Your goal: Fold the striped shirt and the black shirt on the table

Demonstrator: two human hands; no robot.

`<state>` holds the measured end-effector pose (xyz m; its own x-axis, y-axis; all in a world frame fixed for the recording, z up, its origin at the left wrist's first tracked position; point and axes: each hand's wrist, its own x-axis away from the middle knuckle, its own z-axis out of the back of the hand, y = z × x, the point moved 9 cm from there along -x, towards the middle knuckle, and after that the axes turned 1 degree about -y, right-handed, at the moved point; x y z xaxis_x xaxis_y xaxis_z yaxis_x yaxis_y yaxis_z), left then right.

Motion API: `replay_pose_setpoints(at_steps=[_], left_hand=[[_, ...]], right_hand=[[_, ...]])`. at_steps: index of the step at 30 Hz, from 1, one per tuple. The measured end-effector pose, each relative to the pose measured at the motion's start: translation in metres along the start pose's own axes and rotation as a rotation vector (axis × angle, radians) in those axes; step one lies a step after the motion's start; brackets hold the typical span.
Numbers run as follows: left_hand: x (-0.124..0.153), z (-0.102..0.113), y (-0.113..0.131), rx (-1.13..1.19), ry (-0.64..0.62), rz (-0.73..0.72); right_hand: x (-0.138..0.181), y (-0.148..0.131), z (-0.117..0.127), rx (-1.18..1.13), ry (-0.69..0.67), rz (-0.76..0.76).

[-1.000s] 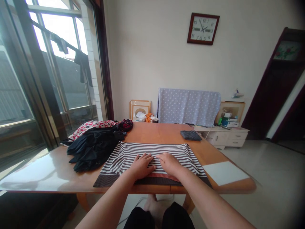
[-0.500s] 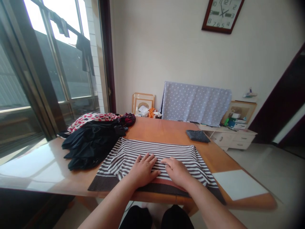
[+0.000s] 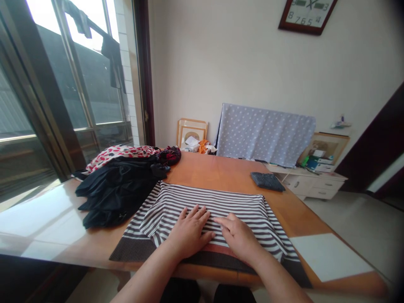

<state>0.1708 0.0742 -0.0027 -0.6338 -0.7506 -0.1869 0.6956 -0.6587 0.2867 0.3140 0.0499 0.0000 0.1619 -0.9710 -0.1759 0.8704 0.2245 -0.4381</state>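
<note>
A striped knit top (image 3: 208, 198) in dark brown and white lies folded near the table's front edge, with dark ribbed bands and a reddish strip along its near side. My left hand (image 3: 191, 233) rests flat on the middle of it, fingers spread. Just to the right, my right hand (image 3: 238, 235) is on the same cloth with its fingers curled under and one digit pointing left. Its fingertips are hidden, so whether it pinches any fabric does not show. The two hands are close but apart.
Left of the top is a heap of dark clothes (image 3: 116, 189) with a red-and-white patterned cloth (image 3: 123, 155) behind. On the wooden table (image 3: 208, 168) lie a folded dark grey cloth (image 3: 267, 181) and a white sheet (image 3: 331, 256). A polka-dot cover (image 3: 265, 134) hangs beyond.
The camera view has tilted down and shifted slightly left. Both hands keep nearly the same places on the striped top, and the clothes have not visibly moved.
</note>
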Motion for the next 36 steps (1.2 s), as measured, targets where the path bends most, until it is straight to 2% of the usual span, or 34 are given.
replay_pose_setpoints(at_steps=[9, 15, 19, 23, 25, 28, 30, 32, 36], left_hand=[[-0.004, -0.007, -0.006, -0.019, -0.01, 0.007], [-0.006, -0.007, -0.004, -0.049, -0.031, 0.015], [-0.006, -0.006, -0.003, -0.067, -0.032, 0.017], [-0.006, -0.008, -0.005, -0.076, -0.058, 0.016], [-0.007, -0.007, -0.005, -0.077, -0.07, 0.018], [-0.01, -0.004, -0.004, -0.077, -0.092, 0.043], [-0.015, 0.0, 0.002, -0.071, -0.087, 0.065], [-0.022, 0.006, 0.019, -0.028, -0.059, 0.051], [-0.037, 0.01, 0.077, 0.205, -0.026, -0.112]], right_hand=[[0.001, 0.001, 0.006, -0.059, 0.049, -0.055], [0.014, 0.007, 0.029, -0.347, 0.166, -0.005], [0.031, 0.05, 0.056, -0.438, 0.324, -0.105], [0.059, 0.117, 0.087, -0.304, 0.464, -0.326], [0.077, 0.15, 0.098, -0.181, 0.468, -0.476], [0.1, 0.184, 0.105, -0.065, 0.391, -0.643], [0.11, 0.194, 0.104, -0.033, 0.315, -0.717], [0.114, 0.196, 0.099, -0.019, 0.245, -0.76], [0.109, 0.186, 0.093, -0.013, 0.185, -0.758]])
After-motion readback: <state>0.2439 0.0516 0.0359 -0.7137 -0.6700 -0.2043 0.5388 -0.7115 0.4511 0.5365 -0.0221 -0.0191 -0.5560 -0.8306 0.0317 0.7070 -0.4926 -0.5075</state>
